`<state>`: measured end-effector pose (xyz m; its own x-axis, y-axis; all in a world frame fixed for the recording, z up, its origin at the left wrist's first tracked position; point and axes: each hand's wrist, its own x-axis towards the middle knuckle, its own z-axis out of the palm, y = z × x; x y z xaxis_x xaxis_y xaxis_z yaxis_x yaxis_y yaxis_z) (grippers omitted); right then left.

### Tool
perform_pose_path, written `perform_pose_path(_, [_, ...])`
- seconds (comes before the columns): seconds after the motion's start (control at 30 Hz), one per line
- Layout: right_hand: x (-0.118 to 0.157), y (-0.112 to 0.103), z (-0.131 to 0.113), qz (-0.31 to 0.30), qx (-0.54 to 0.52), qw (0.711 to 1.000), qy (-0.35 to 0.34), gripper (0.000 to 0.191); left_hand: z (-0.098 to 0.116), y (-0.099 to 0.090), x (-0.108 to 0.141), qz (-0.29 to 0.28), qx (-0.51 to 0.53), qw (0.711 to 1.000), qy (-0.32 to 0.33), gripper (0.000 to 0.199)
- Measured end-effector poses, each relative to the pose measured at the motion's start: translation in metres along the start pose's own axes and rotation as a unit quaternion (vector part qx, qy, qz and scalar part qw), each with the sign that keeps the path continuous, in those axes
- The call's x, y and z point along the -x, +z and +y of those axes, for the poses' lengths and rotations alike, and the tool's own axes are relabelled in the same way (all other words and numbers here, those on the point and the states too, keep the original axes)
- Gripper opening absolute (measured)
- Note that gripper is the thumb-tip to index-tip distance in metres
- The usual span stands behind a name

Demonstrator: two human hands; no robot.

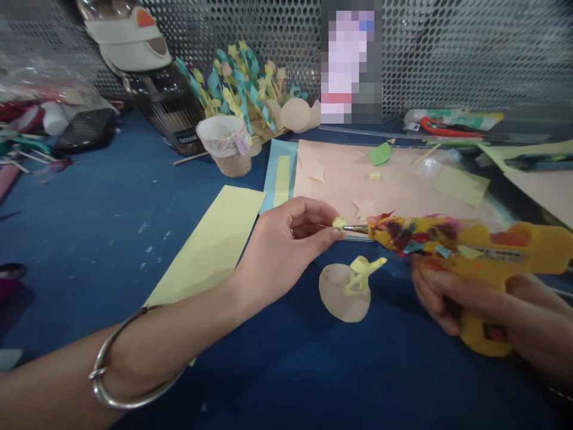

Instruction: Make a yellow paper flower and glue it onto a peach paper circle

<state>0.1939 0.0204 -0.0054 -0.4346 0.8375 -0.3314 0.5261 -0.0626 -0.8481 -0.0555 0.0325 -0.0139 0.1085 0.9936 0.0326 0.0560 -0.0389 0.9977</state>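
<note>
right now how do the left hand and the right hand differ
The left hand pinches a small yellow paper scrap, the right hand grips a stained yellow glue gun. The left wrist wears a silver bangle, the right wrist is mostly out of view. Both hands are bare.

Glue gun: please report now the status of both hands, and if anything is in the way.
Left hand pinching yellow paper scrap at nozzle. Right hand holding yellow hot glue gun. Round paper disc with yellow curl below, on blue mat.
</note>
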Motion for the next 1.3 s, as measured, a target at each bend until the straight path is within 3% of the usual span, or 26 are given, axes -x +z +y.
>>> perform_pose_path(0.17, [0.0, 0.006, -0.009, 0.045, -0.018, 0.999, 0.013, 0.044, 0.001, 0.0, 0.0, 0.002, -0.012, 1.0, 0.001, 0.011])
perform_pose_path(0.77, [0.0, 0.004, -0.004, 0.027, 0.008, 0.999, -0.025, 0.046, 0.0, 0.0, 0.0, -0.005, -0.008, 1.0, 0.001, 0.011])
perform_pose_path(0.97, [-0.002, 0.008, -0.009, 0.066, -0.001, 0.997, -0.034, 0.048, 0.0, 0.0, 0.0, -0.001, 0.002, 1.0, 0.007, 0.012])
perform_pose_path(1.3, [-0.003, 0.009, -0.012, 0.069, -0.005, 0.997, -0.04, 0.049, 0.0, 0.001, 0.0, -0.003, 0.0, 1.0, -0.003, 0.012])
